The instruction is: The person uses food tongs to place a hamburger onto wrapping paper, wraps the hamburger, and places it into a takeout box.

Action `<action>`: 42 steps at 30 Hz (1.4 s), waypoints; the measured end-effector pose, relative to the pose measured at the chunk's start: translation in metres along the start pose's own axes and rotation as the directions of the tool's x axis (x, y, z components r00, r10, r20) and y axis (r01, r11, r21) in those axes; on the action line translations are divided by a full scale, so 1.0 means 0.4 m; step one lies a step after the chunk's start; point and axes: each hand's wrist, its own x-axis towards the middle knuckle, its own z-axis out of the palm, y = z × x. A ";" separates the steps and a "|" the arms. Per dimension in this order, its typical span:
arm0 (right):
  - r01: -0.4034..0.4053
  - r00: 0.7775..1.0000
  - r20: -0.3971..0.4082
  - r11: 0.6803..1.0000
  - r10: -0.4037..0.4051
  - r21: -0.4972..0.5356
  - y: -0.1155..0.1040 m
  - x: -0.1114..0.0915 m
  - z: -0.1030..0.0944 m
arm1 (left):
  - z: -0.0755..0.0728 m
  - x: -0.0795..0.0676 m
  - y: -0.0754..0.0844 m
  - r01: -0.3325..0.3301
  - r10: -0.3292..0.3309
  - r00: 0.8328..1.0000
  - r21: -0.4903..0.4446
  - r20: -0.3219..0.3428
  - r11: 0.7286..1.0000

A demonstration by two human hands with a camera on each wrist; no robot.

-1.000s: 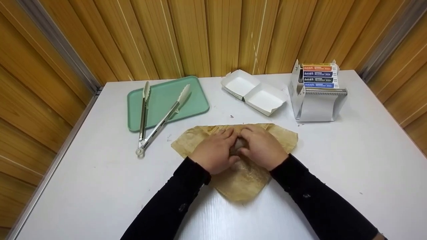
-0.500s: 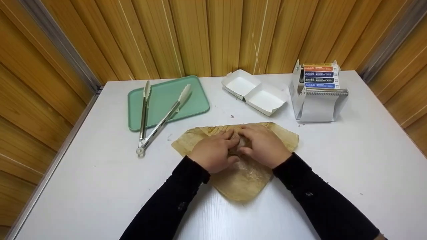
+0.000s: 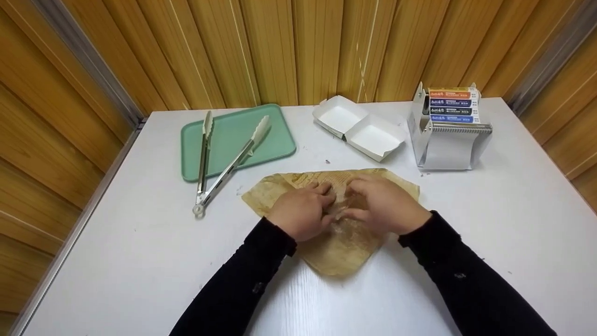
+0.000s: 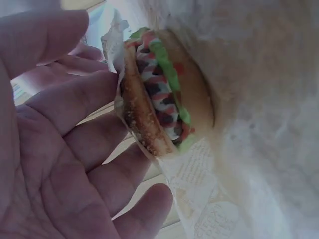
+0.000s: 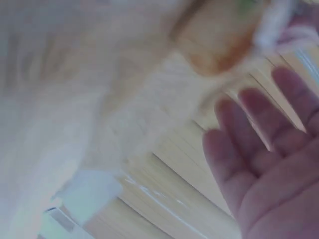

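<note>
A sheet of brown printed wrapping paper (image 3: 340, 259) lies on the table, with its far edge folded towards the middle. In the left wrist view a hamburger (image 4: 197, 89) sits on it, showing lettuce, white and red sauce and a toasted bun. My left hand (image 3: 301, 210) lies over the left of the paper; its extended fingers (image 4: 84, 97) touch a flap against the bun, while the thumb stands apart. My right hand (image 3: 392, 205) hovers at the right side, fingers (image 5: 249, 129) outstretched and clear of the burger. From the head view the burger is hidden.
Metal tongs (image 3: 226, 171) lie spread across a green tray (image 3: 235, 130) at the back left. Behind the paper stands an opened white burger box (image 3: 373, 137). A label dispenser (image 3: 450, 144) with several coloured rolls is at the back right, before the wooden wall.
My right hand has drawn back to the right, away from the left hand, and its fingers have spread. The left hand has stayed nearly in place on the paper.
</note>
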 end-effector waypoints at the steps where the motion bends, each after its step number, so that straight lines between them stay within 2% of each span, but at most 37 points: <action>1: 0.015 0.999 0.031 1.000 -0.016 0.014 -0.005 -0.011 -0.010 | 0.000 0.003 -0.002 0.006 -0.006 1.000 -0.002 0.006 1.000; 3: 0.060 0.991 0.115 0.998 -0.064 0.037 -0.017 -0.032 -0.023 | -0.001 0.007 -0.008 0.021 -0.021 0.999 -0.009 0.024 1.000; 7: 0.124 0.950 0.279 0.990 -0.139 0.070 -0.048 -0.062 -0.019 | -0.003 0.013 -0.019 0.040 -0.039 0.998 -0.017 0.052 0.999; 10: 0.152 0.930 0.331 0.988 -0.156 0.040 -0.068 -0.070 -0.001 | -0.004 0.016 -0.023 0.040 -0.039 0.998 -0.025 0.058 0.999; 13: 0.159 0.929 0.342 0.987 -0.143 -0.017 -0.077 -0.069 0.019 | -0.003 0.017 -0.026 0.038 -0.035 0.997 -0.040 0.064 0.998; 18: 0.159 0.936 0.321 0.987 -0.142 -0.026 -0.070 -0.060 0.040 | -0.006 0.014 -0.030 0.036 -0.032 0.997 -0.048 0.063 0.998; 26: 0.170 0.955 0.247 0.985 -0.166 0.002 -0.050 -0.049 0.038 | -0.012 0.012 -0.038 0.025 -0.020 0.999 -0.099 0.051 0.995; 34: 0.087 0.985 0.146 0.994 -0.095 0.063 -0.042 -0.035 0.032 | -0.014 0.009 -0.048 0.030 -0.021 0.999 -0.203 0.048 0.979; 42: -0.009 1.000 -0.011 0.995 0.010 0.101 -0.034 -0.021 0.038 | -0.018 -0.001 -0.057 -0.025 0.040 0.998 -0.258 0.051 0.966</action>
